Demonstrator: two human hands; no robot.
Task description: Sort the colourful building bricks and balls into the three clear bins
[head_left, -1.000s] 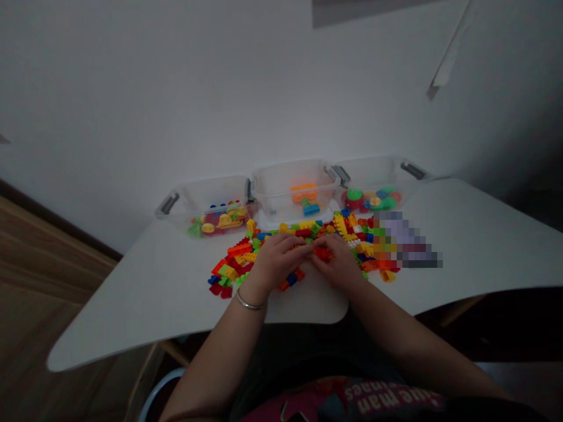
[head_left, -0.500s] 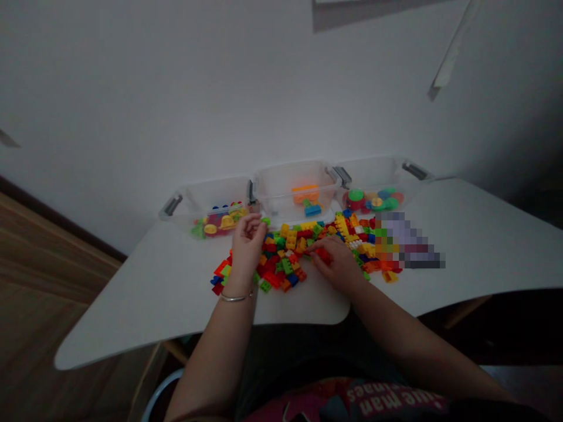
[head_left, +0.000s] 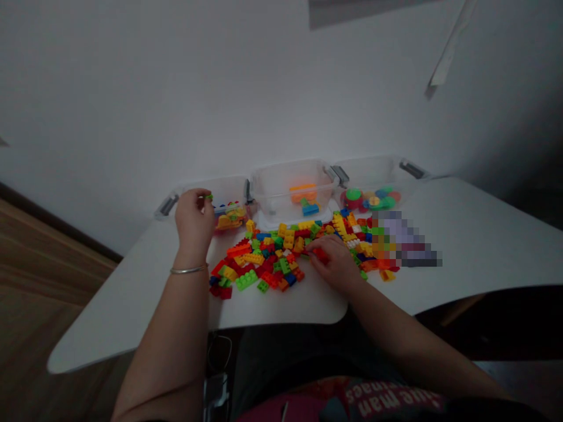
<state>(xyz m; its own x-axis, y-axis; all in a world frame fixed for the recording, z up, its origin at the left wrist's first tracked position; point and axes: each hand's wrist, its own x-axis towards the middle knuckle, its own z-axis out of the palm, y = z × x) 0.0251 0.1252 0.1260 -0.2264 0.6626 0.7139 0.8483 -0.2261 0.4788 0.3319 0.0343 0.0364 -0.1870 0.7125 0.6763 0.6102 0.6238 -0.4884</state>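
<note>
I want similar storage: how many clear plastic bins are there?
3: the left bin, partly behind the left hand; the middle bin; the right bin, all along the wall.

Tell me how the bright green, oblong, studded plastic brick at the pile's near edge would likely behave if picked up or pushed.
The bright green, oblong, studded plastic brick should feel stiff and light, judging by its moulded-plastic look. Its straight sides suggest it would slide rather than roll on the smooth-looking white table.

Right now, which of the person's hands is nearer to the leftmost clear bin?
Left. The left hand partly covers the leftmost clear bin in this view; the right hand is well to the bin's right, at the brick pile.
</note>
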